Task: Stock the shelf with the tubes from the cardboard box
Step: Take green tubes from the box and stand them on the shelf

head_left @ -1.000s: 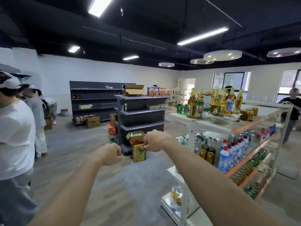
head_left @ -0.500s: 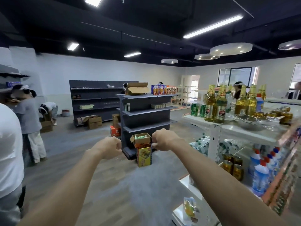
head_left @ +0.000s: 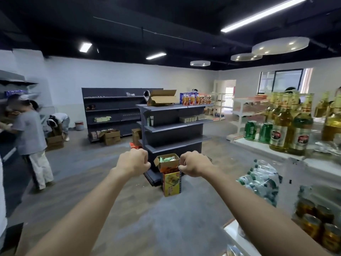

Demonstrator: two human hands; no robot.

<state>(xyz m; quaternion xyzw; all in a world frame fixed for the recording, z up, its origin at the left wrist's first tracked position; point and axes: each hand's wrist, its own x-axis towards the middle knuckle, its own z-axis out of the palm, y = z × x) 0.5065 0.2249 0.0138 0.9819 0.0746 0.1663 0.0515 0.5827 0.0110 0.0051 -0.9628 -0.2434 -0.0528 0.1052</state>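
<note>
Fists [head_left: 133, 162] [head_left: 196, 164] outstretched, fingers curled

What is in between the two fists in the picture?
In the head view, the left hand and right hand frame an open cardboard box of green packets, stacked on a yellow carton further away on the floor.

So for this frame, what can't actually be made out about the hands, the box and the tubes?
- Left hand and right hand, head view: both fists are seen from the back, so the curled fingers and anything in them are hidden.
- Cardboard box: the green contents are too small to tell as tubes or to count.
- Grey shelf: the two tubes on it are too small to read.
- People at left: blurred.
</note>
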